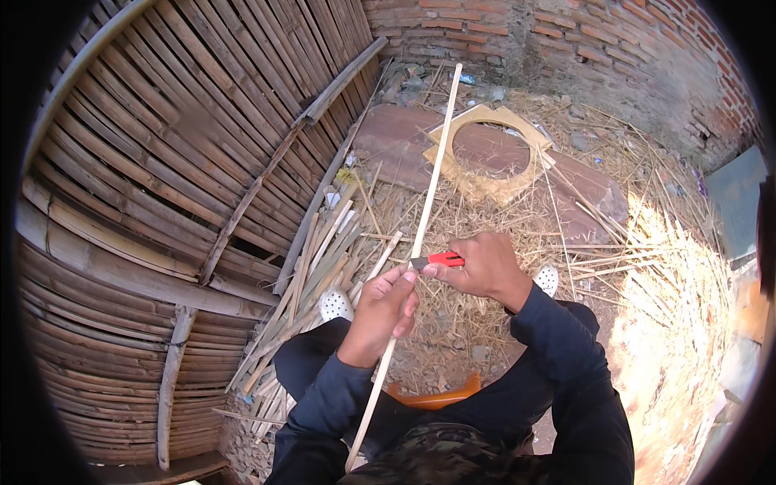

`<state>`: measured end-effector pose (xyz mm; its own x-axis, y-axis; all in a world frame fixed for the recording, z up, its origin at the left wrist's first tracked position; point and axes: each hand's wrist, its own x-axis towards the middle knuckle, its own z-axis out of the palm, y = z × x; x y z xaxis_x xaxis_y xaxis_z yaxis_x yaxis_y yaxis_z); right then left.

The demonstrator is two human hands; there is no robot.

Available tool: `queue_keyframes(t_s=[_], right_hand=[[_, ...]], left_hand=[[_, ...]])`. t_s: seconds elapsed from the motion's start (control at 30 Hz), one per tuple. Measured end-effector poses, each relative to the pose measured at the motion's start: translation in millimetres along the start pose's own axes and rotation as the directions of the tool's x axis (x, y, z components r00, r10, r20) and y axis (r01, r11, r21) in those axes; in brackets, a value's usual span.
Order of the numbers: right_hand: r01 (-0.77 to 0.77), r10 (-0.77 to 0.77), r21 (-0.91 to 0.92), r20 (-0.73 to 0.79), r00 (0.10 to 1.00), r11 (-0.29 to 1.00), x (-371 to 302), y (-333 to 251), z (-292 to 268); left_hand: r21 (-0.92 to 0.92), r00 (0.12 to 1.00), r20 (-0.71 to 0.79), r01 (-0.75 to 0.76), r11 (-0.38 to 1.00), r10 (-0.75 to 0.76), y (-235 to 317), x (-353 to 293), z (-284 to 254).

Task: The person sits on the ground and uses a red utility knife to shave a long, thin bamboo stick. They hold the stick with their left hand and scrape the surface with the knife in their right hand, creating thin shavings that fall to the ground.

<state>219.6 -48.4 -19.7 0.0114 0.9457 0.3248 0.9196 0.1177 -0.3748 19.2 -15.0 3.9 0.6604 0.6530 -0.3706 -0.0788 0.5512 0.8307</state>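
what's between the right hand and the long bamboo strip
A red-handled knife, in the head view: the right hand holds it, its grey blade at the bamboo strip.

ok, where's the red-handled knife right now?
Head view, near centre: the red-handled knife is in the right hand, its blade at the pale strip, beside the left hand.

Lying on a brown sheet [392, 137], a tan board [485, 115] with a large round hole. To the left of that board, a slatted wall [178, 137] of weathered bamboo; behind it, a brick wall [614, 65]. Well to its right, a grey-blue panel [740, 202]. Left of it and nearer, a loose heap of strips [323, 259]. Around it, straw-like shavings [473, 217]; well in front of it, an orange object [440, 398], partly hidden.
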Motion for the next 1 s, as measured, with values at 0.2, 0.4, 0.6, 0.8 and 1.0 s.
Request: queue_keyframes(t_s=[0.2,0.4,0.6,0.8,1.0], right_hand=[[-0.016,0.011,-0.039,-0.14,0.99,0.999,6.1,7.6,16.8],[-0.077,0.073,-0.031,-0.118,0.99,0.997,16.5,17.0,22.1],[0.105,-0.102,0.011,-0.131,0.986,0.994,1.1,0.5,32.2],[0.048,-0.059,-0.059,-0.206,0.977,0.997,14.9,24.3,28.2],[0.177,-0.16,0.055,-0.23,0.96,0.983,-10.9,-7.1,36.0]], left_hand=[[0.151,0.998,-0.067,0.0,0.989,0.01,-8.7,-7.4,6.5],[0.173,0.999,-0.053,0.006,0.985,0.004,-17.2,-24.4,7.6],[0.347,0.99,-0.108,-0.044,0.937,0.087,-13.5,-30.5,6.8],[0.349,0.99,-0.098,-0.061,0.935,0.101,-23.8,-41.9,8.9],[0.311,0.991,-0.103,-0.045,0.949,0.081,-20.2,-53.3,12.9]])
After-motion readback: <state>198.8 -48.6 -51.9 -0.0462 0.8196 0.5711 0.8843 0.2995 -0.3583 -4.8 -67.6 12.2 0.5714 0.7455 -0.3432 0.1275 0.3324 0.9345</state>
